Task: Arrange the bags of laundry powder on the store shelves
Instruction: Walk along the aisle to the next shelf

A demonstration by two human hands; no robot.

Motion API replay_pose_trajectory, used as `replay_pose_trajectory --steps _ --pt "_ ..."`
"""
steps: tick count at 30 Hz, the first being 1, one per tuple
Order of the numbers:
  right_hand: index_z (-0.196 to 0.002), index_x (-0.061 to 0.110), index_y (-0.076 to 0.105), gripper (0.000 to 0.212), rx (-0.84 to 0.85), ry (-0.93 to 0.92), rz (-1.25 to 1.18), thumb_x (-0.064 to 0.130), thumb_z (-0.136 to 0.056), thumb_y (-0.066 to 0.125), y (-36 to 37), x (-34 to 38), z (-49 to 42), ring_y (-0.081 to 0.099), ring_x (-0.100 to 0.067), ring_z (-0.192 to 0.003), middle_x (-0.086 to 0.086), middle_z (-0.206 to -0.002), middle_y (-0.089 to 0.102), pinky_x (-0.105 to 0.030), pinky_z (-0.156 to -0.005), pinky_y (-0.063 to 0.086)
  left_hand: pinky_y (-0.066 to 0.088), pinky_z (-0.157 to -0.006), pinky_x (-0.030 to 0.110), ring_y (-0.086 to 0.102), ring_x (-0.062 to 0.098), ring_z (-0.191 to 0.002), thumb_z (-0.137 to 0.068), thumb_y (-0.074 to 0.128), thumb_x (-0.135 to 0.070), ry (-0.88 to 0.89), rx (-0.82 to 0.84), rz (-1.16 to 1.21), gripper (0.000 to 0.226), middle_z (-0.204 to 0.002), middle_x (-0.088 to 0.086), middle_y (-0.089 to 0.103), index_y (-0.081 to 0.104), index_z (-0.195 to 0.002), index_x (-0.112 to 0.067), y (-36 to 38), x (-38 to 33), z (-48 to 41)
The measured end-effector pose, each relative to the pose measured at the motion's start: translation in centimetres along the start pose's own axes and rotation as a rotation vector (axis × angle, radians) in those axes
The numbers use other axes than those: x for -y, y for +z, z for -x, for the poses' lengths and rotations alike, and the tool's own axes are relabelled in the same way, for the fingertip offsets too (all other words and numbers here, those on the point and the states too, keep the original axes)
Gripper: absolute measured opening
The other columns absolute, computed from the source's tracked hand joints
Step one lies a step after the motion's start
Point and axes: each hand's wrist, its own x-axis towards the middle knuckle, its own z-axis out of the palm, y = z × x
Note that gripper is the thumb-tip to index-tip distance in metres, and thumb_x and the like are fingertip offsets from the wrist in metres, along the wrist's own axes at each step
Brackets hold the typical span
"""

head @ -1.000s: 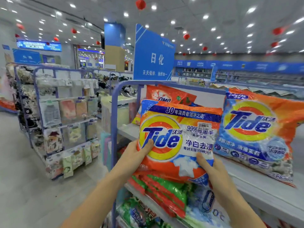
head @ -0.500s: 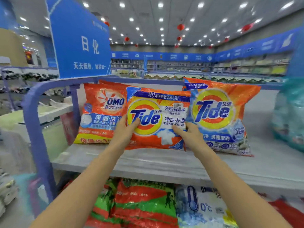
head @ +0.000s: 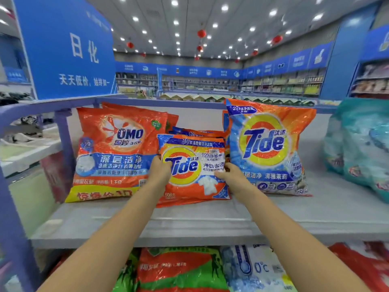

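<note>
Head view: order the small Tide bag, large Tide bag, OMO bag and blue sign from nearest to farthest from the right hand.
1. small Tide bag: held by the right hand, mid-shelf.
2. large Tide bag: just to the hand's right.
3. OMO bag: left, beyond the small bag.
4. blue sign: top left, above the shelf.

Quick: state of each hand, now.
Left hand: grips the small Tide bag at its left edge.
Right hand: grips the same bag at its right edge.
</note>
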Motion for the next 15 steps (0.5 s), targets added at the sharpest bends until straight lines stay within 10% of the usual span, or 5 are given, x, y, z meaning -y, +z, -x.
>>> replay_pose_trajectory --steps 3,9,15 --pt "-0.091 0.011 0.057 0.019 -0.047 0.043 -0.104 -0.007 -0.086 0.056 0.5 0.5 -0.2 0.065 -0.026 -0.080 -0.015 -0.104 0.065 -0.038 -0.068 0.055 0.045 -0.066 0.029 0.055 0.016 -0.080 -0.096 0.043 -0.005 0.003 -0.006 0.006 0.035 -0.112 0.011 0.057 0.042 -0.131 -0.009 0.7 -0.1 -0.4" --pt "-0.116 0.009 0.055 0.024 -0.136 0.024 -0.163 0.009 -0.093 0.053 1.4 0.9 0.0 0.063 -0.028 -0.102 -0.012 -0.114 0.064 -0.039 -0.083 0.053 0.049 -0.092 0.045 0.058 0.024 -0.101 -0.099 0.040 -0.021 0.003 0.010 0.081 0.037 -0.122 0.011 0.055 0.033 -0.136 -0.019 1.0 0.1 -0.2" --pt "-0.103 0.010 0.056 0.011 -0.099 -0.148 -0.013 0.007 -0.095 0.049 0.1 2.3 2.7 0.065 -0.013 -0.086 -0.008 -0.105 0.065 -0.025 -0.071 0.054 0.050 -0.062 0.017 0.058 0.007 -0.085 -0.100 0.045 -0.027 0.110 0.034 0.074 0.048 -0.110 -0.004 0.058 0.031 -0.144 -0.013 -0.4 -1.6 0.4"
